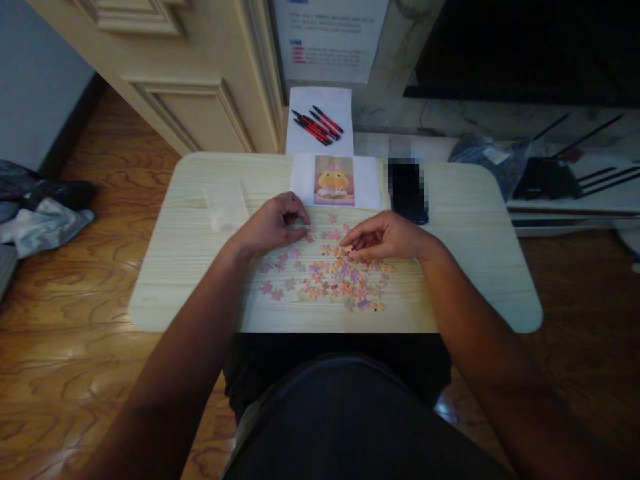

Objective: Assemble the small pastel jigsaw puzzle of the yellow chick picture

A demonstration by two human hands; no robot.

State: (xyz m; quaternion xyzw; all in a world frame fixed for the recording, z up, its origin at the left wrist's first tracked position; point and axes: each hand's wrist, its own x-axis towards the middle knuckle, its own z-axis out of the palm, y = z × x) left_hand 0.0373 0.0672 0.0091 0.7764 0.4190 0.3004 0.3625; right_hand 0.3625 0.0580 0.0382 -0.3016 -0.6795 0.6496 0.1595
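Phone (407,190) is blurred out, left hand (273,227) and right hand (385,237) each pinch small puzzle pieces (325,277), details unreadable; reference picture (334,180), pens (317,125) behind.

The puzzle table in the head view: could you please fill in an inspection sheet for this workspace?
Surface: pale wooden table, rounded corners.
Job's things: loose puzzle pieces scattered mid-table; reference picture of a yellow figure lies beyond them.
Clutter: clear plastic bag at left, dark phone at right, red-and-black pens on white paper behind the table.
Grippers: left hand pinches a piece at the pile's upper edge; right hand fingers an orange piece.
Cables: nothing seen.
Surroundings: wooden floor, cream door, crumpled bags on the floor at left.
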